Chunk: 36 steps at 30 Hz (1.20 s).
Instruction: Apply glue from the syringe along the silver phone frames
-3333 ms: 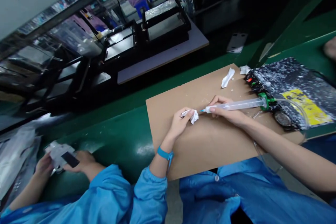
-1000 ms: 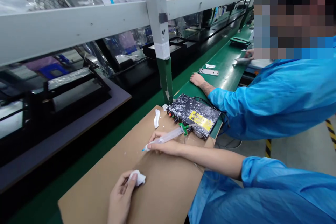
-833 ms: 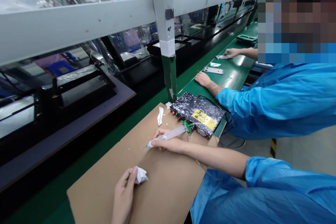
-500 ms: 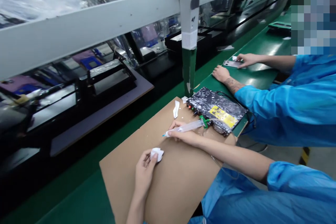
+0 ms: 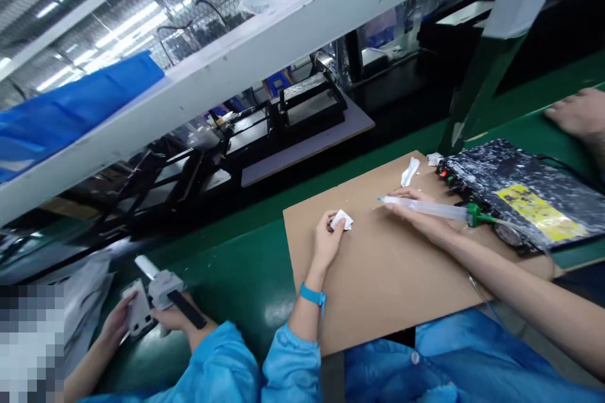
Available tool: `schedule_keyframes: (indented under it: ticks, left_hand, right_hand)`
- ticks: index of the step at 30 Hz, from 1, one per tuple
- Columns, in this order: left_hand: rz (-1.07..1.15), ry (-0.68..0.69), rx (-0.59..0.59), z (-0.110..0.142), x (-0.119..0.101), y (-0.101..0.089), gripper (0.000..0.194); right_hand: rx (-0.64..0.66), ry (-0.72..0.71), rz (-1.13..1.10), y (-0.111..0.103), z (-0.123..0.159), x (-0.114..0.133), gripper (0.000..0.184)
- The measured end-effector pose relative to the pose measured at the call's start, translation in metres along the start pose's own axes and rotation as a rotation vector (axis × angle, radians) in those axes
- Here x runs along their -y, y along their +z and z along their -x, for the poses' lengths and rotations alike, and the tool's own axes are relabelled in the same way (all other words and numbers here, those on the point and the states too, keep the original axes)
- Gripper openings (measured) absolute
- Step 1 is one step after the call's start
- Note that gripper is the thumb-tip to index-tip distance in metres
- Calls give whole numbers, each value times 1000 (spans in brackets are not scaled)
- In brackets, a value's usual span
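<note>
Over a brown cardboard sheet (image 5: 378,289), my left hand (image 5: 327,238) is closed on a crumpled white wipe (image 5: 342,220). A blue band circles that wrist. My right hand (image 5: 418,214) grips a glue syringe (image 5: 435,209), a clear barrel with a small blue tip pointing left. From the syringe's green cap (image 5: 474,215) a thin clear tube runs toward the glue dispenser (image 5: 515,182), a black box smeared with white and bearing a yellow label. The syringe tip is in the air, apart from the wipe. My right fingertips are partly hidden behind the barrel.
Two white paper scraps (image 5: 410,171) lie by the cardboard's far edge. At left, a co-worker's hands hold a grey hand tool (image 5: 164,286) and a pale plate-like part (image 5: 140,312). Another person's hand (image 5: 580,114) rests at far right. A metal shelf beam (image 5: 265,44) crosses above.
The view has swung left, bringing the left co-worker into sight and pushing the right one mostly out. Both my hands keep hold of the wipe and the syringe.
</note>
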<state>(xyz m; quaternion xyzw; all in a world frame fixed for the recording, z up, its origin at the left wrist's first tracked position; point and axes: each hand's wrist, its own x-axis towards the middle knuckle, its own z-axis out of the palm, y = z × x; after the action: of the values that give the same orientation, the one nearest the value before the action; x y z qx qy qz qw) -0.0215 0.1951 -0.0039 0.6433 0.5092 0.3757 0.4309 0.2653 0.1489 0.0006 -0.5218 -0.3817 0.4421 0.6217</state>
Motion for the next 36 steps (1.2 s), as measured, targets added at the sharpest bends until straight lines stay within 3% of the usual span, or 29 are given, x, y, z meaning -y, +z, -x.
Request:
schedule_keyframes:
  ticks: [5,14,23,29,33,36]
  left_hand:
    - [-114,88,-29,-1,-5,-5,39]
    - [-202,125,-2,-1,-12,-8,32]
    - [-215,128,-116,8,-38,-6,38]
    - [-189,155,-157,55,-63,0,36]
    - [-146,171,-166,108,-74,10,35]
    - [-165,170,-211,151,-69,18,32]
  right_hand:
    - [-42,110,-248,1,-2,6,10]
    - [-47,399,-657,21,14,26,25]
    - [-20,432,-679,23,35,45,36]
    - [95,335,-697,17,80,63,42]
    - [172,211,-669,18,109,76,46]
    - [175,175,-699,9,113,77,42]
